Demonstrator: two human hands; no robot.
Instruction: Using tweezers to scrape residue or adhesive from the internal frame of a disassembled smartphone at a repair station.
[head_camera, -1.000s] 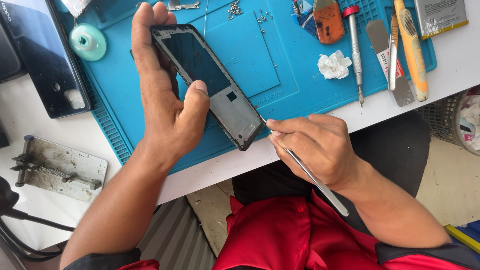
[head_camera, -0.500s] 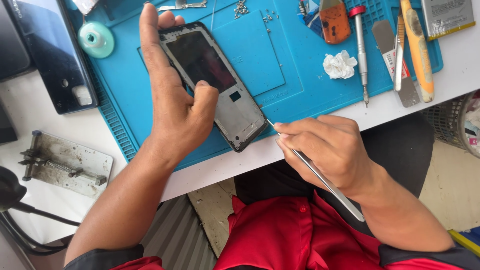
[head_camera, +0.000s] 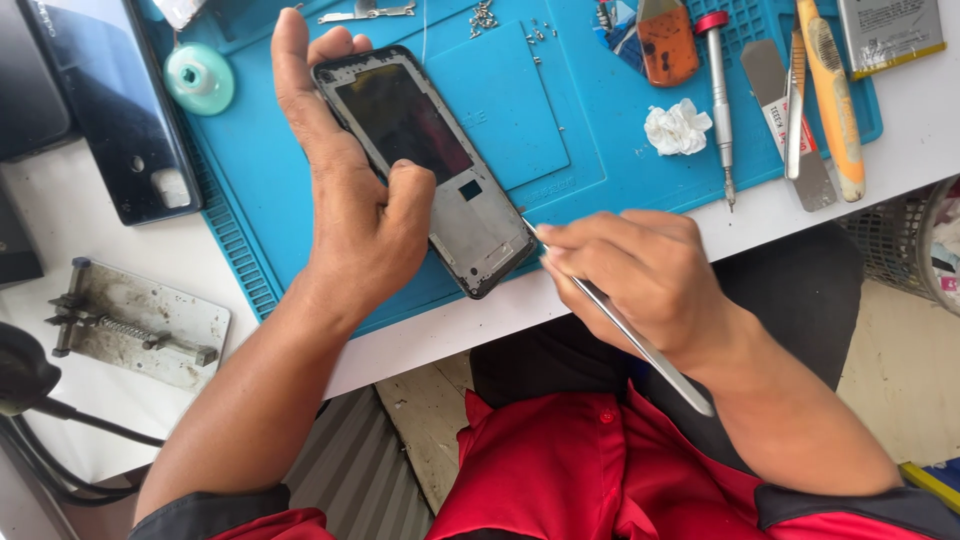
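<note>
Two hands on an opened phone

Both hands work above a blue mat (head_camera: 300, 200) spread on a white table (head_camera: 900, 140). The left hand (head_camera: 345, 210) grips a phone frame (head_camera: 430, 165), thumb pressed on its inner face and fingers wrapped behind the far edge, so the frame stands tilted over the mat with its lower end toward the table's near edge. The right hand (head_camera: 645, 270) is closed around thin metal tweezers (head_camera: 640, 345), pinched between thumb and fingers; the tip sits at the frame's lower right corner, whether touching it I cannot tell, while the long end sticks out past the wrist over a red shirt (head_camera: 570, 470).

On the mat beyond the frame lie a crumpled white tissue (head_camera: 677, 128), a screwdriver (head_camera: 718, 100) with a red cap, an orange plastic pick (head_camera: 667, 42), a yellow-handled tool (head_camera: 830, 95) and a few loose screws (head_camera: 485, 17). A teal suction cup (head_camera: 199, 78) sits near the mat's left edge, beside a dark phone (head_camera: 110, 110). Further left, a worn metal clamp plate (head_camera: 135, 325) rests on the table.
</note>
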